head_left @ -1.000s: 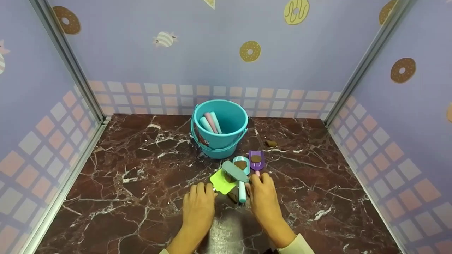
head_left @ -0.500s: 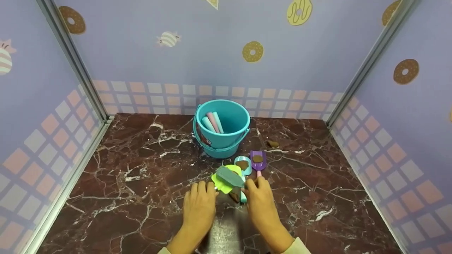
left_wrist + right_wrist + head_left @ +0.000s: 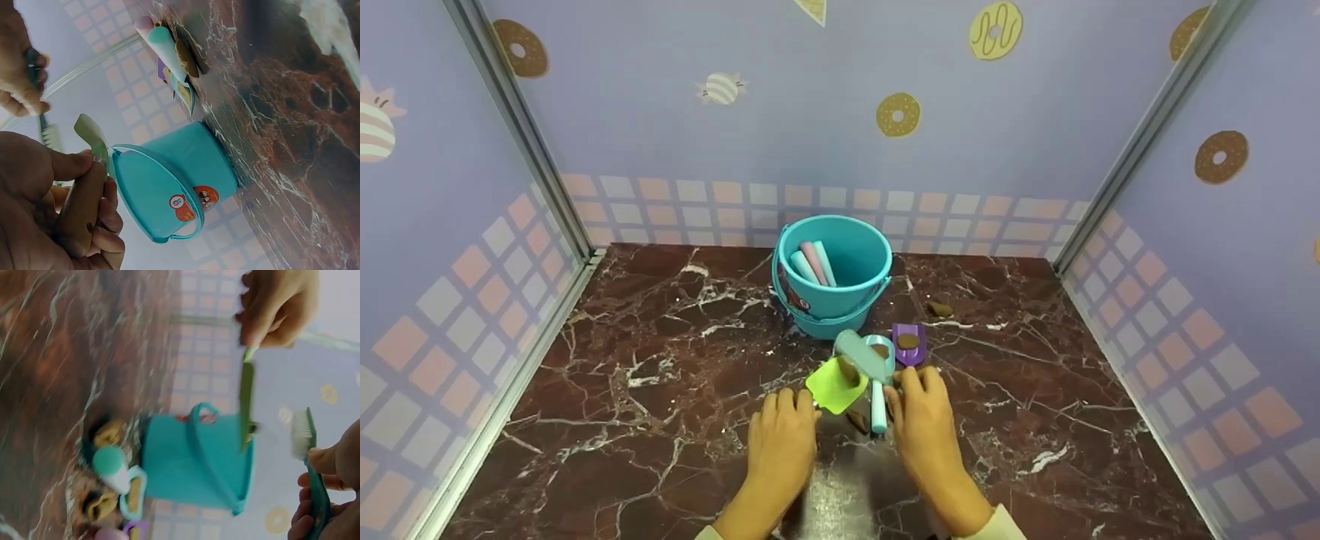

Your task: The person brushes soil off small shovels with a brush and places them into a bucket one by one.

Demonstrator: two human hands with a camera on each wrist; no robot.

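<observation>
My left hand (image 3: 782, 435) grips the brown handle (image 3: 84, 208) of a small shovel with a lime-green blade (image 3: 826, 391). A brown lump (image 3: 849, 371) shows at the blade's far edge in the head view. On the other side, my right hand (image 3: 924, 420) holds a green brush (image 3: 313, 439) by its handle, thumb near the head. Its white bristles (image 3: 301, 433) face the shovel in the right wrist view. From above, the brush head overlaps the blade's far side and the light-blue shovel (image 3: 878, 409) behind it.
A turquoise bucket (image 3: 840, 300) stands behind the hands, with pink and pale-blue handles inside. Beside the blue shovel lies a purple shovel (image 3: 911, 356) bearing a brown lump. Another lump (image 3: 940, 309) sits farther back. Patterned walls (image 3: 810, 135) enclose the marble surface (image 3: 660, 420).
Half a second ago the brush head lay across the green blade; now it is farther back and right, as it was a second ago. The blade's tilt has changed. The left hand has hardly moved.
</observation>
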